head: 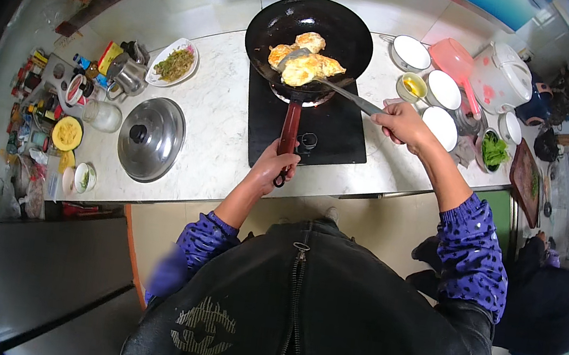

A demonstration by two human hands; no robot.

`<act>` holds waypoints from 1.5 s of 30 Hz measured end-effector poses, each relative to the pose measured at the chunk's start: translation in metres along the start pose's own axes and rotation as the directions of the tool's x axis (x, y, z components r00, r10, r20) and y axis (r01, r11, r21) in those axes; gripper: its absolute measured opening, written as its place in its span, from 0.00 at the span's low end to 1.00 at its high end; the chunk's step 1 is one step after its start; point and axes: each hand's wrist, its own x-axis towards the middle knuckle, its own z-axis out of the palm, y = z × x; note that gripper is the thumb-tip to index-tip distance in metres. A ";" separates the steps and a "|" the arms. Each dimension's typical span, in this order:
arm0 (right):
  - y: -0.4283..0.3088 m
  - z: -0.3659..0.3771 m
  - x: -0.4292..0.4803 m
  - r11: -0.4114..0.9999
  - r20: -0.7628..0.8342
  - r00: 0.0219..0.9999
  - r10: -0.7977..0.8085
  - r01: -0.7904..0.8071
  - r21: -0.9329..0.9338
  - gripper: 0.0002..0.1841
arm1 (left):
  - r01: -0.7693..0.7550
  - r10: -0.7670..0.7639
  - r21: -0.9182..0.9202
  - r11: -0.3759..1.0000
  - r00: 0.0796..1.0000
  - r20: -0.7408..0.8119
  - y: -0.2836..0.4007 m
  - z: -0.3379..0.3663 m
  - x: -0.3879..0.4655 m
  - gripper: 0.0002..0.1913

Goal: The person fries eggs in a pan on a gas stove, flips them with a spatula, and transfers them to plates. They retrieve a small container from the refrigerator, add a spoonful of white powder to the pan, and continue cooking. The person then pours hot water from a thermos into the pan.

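Observation:
My left hand grips the reddish-brown handle of a black wok. The wok sits over a black cooktop, and a red glow shows beneath its near rim. In my right hand is a metal spatula, held by its grey handle end. Its blade lies among several pieces of fried egg, partly covered by one of them. The eggs are white and yellow with browned patches, grouped in the middle of the wok.
Left of the cooktop are a metal lid, a plate of chopped food and a glass jar. White bowls, a pink ladle, a rice cooker and a cutting board stand right. Another person is at the right.

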 end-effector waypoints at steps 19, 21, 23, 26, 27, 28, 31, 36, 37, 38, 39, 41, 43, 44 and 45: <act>0.001 0.007 0.029 0.999 0.039 0.999 -0.011 0.009 0.044 0.14 | 0.024 -0.025 -0.009 1.000 1.000 -0.012 0.004 0.005 -0.002 0.22; -0.001 -0.005 0.029 0.998 0.072 0.997 -0.017 0.013 0.058 0.16 | 0.016 -0.016 -0.024 1.000 1.000 -0.026 0.004 0.005 -0.002 0.22; -0.001 -0.017 0.028 1.000 0.081 0.997 -0.002 0.000 0.019 0.16 | 0.013 -0.014 -0.042 0.999 1.000 -0.026 0.003 0.008 -0.001 0.22; -0.005 -0.019 0.030 1.000 0.090 0.996 0.007 -0.005 -0.024 0.15 | 0.017 -0.018 -0.035 0.999 0.999 -0.039 0.005 0.009 -0.004 0.23; -0.006 -0.019 0.030 0.998 0.063 0.998 0.015 -0.011 -0.060 0.15 | 0.018 -0.018 -0.014 1.000 0.999 -0.035 0.006 0.009 -0.006 0.23; -0.007 -0.018 0.031 0.995 0.087 0.996 0.037 -0.029 -0.090 0.17 | 0.018 -0.018 -0.008 1.000 0.999 -0.039 0.007 0.010 -0.007 0.23; -0.006 -0.014 0.030 0.993 0.229 0.969 0.091 -0.106 0.056 0.17 | 0.019 -0.019 -0.004 1.000 0.998 -0.055 0.008 0.013 -0.006 0.22; 0.025 -0.031 0.024 0.950 0.388 0.921 0.010 -0.130 0.285 0.27 | 0.025 -0.028 -0.043 0.999 0.997 -0.072 0.008 0.017 -0.005 0.22; 0.039 -0.037 0.025 0.923 0.412 0.910 -0.050 -0.115 0.367 0.27 | 0.028 -0.032 -0.047 0.998 0.996 -0.077 0.008 0.018 -0.005 0.22; 0.055 -0.044 0.026 0.884 0.390 0.921 -0.003 -0.180 0.432 0.27 | 0.030 -0.035 -0.052 0.998 0.996 -0.085 0.008 0.018 -0.006 0.22; 0.072 -0.048 0.027 0.849 0.334 0.941 0.049 -0.216 0.482 0.28 | 0.030 -0.034 -0.052 0.998 0.996 -0.087 0.008 0.018 -0.006 0.22; 0.108 -0.049 0.035 0.766 0.226 0.966 0.123 -0.237 0.597 0.29 | 0.027 -0.031 -0.057 0.998 0.997 -0.075 0.008 0.019 -0.007 0.23; 0.132 -0.049 0.063 0.621 0.042 0.993 0.107 -0.100 0.777 0.27 | 0.031 -0.036 -0.049 0.998 0.994 -0.103 0.009 0.020 -0.007 0.23; 0.142 -0.049 0.080 0.547 -0.049 0.991 0.122 -0.026 0.837 0.25 | 0.029 -0.034 -0.050 0.998 0.994 -0.108 0.009 0.021 -0.007 0.23; 0.147 -0.050 0.102 0.468 -0.098 0.977 0.191 -0.003 0.884 0.22 | 0.021 -0.027 -0.059 0.998 0.994 -0.103 0.009 0.022 -0.007 0.23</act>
